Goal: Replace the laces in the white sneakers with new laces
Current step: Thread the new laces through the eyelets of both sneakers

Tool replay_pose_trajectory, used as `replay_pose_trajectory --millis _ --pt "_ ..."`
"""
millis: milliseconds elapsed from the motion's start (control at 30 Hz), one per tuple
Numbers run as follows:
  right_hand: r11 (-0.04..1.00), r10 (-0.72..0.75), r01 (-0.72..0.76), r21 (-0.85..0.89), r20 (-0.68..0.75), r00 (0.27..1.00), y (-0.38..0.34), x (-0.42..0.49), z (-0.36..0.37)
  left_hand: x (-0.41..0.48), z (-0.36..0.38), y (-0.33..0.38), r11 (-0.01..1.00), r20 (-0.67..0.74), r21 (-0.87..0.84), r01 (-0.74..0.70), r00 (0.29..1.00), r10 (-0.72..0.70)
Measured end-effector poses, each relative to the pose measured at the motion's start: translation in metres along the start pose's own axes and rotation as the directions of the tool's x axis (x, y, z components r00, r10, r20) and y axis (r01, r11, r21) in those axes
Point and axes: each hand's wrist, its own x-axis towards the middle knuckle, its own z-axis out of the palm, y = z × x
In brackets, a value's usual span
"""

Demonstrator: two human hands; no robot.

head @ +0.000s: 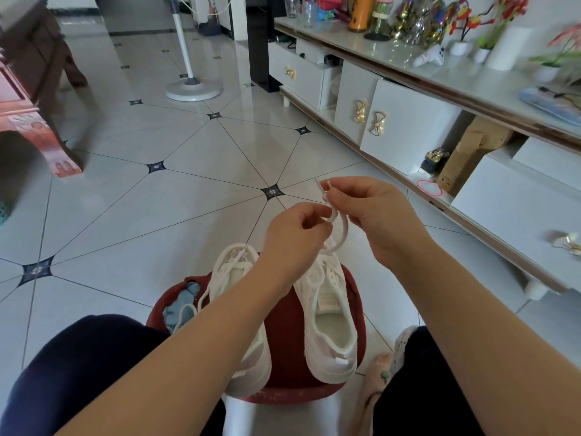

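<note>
Two white sneakers stand side by side on a red stool between my knees. The left sneaker still carries a white lace that trails off to its left. The right sneaker lies open with its tongue showing. A white lace rises from the toe end of the right sneaker in a loop. My left hand pinches the lace low down, and my right hand pinches both of its tips, which stick up past my fingers.
A blue cloth lies on the stool's left edge. A long white cabinet with drawers and ornaments runs along the right. A fan stand is on the tiled floor ahead, a wooden table at the left.
</note>
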Motion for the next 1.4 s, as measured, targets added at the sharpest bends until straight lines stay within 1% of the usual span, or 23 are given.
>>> replay_pose_trajectory --millis 67,167,233,300,400,567,633,667,767,833,867,900,933,967,1000,1033,1067,1133,1167,1300,1400 --pt "1.0 -0.018 0.018 -0.002 0.004 1.0 0.001 0.001 0.001 0.001 -0.002 0.001 1.0 0.022 0.001 -0.015 1.0 0.015" --pt "0.999 -0.018 0.017 0.048 0.009 1.0 0.003 0.002 0.003 0.003 0.0 0.003 0.998 0.042 -0.038 -0.041 0.998 0.042" --pt "0.998 -0.008 0.008 0.068 0.008 1.0 0.003 0.002 0.002 0.004 0.002 0.003 0.998 0.014 -0.028 -0.056 0.998 0.057" --pt "0.999 -0.004 0.004 0.05 0.003 1.0 0.004 0.003 0.001 0.006 0.003 0.001 0.998 -0.01 0.004 -0.07 0.997 0.07" --pt "0.999 0.003 -0.003 0.043 -0.004 1.0 0.006 0.003 0.001 0.008 0.003 -0.004 0.997 0.009 0.037 -0.064 0.998 0.064" --pt "0.998 -0.009 0.009 0.058 -0.005 1.0 0.012 0.006 0.006 0.008 0.004 -0.005 0.998 0.033 0.033 -0.046 0.998 0.045" --pt "0.998 -0.003 0.002 0.067 0.02 1.0 0.011 0.006 0.008 0.009 0.004 -0.006 0.999 0.042 -0.039 0.007 0.999 -0.006" --pt "0.996 0.002 -0.005 0.084 0.038 0.999 0.011 0.006 0.01 0.008 0.004 -0.006 0.993 0.054 -0.111 0.048 0.998 -0.042" --pt "0.989 0.019 -0.031 0.147 0.088 0.996 0.011 0.005 0.012 0.005 0.004 0.0 0.932 0.094 -0.34 0.122 0.991 -0.096" --pt "0.982 0.062 -0.079 0.172 0.102 0.993 0.017 0.009 0.008 0.006 0.0 0.004 0.882 0.082 -0.447 0.153 0.988 -0.13" --pt "0.98 0.104 -0.122 0.158 0.116 0.988 0.022 0.011 0.005 0.007 -0.003 0.007 0.86 0.067 -0.483 0.165 0.986 -0.152" --pt "0.983 0.15 -0.162 0.083 0.132 0.98 0.029 0.014 0.002 0.009 -0.008 0.009 0.846 0.048 -0.504 0.176 0.983 -0.176" --pt "0.98 0.192 -0.181 -0.087 0.139 0.972 0.038 0.015 0.0 0.01 -0.012 0.01 0.842 0.031 -0.505 0.188 0.979 -0.2" --pt "0.93 0.219 -0.167 -0.328 0.128 0.967 0.049 0.017 -0.003 0.011 -0.017 0.011 0.848 0.013 -0.491 0.199 0.975 -0.222" --pt "0.828 0.244 -0.146 -0.541 0.113 0.963 0.063 0.016 -0.005 0.012 -0.021 0.012 0.854 0.003 -0.476 0.21 0.972 -0.237" --pt "0.72 0.271 -0.14 -0.679 0.09 0.958 0.076 0.014 -0.006 0.012 -0.025 0.012 0.853 0.007 -0.471 0.223 0.968 -0.249" --pt "0.653 0.308 -0.163 -0.74 0.063 0.949 0.09 0.011 -0.007 0.013 -0.029 0.011 0.844 0.021 -0.478 0.243 0.964 -0.266" --pt "0.652 0.363 -0.219 -0.726 0.046 0.93 0.113 0.005 -0.006 0.013 -0.039 0.011 0.821 0.054 -0.498 0.28 0.955 -0.293" --pt "0.655 0.365 -0.227 -0.72 0.039 0.93 0.121 0.003 -0.006 0.012 -0.045 0.012 0.815 0.068 -0.501 0.292 0.952 -0.299" --pt "0.56 0.307 -0.212 -0.801 -0.037 0.951 0.136 0.002 -0.007 0.006 -0.07 0.017 0.841 0.078 -0.463 0.28 0.958 -0.276" --pt "0.523 0.285 -0.224 -0.822 -0.079 0.955 0.141 0.001 -0.001 0.0 -0.085 0.019 0.869 0.063 -0.417 0.267 0.962 -0.266"
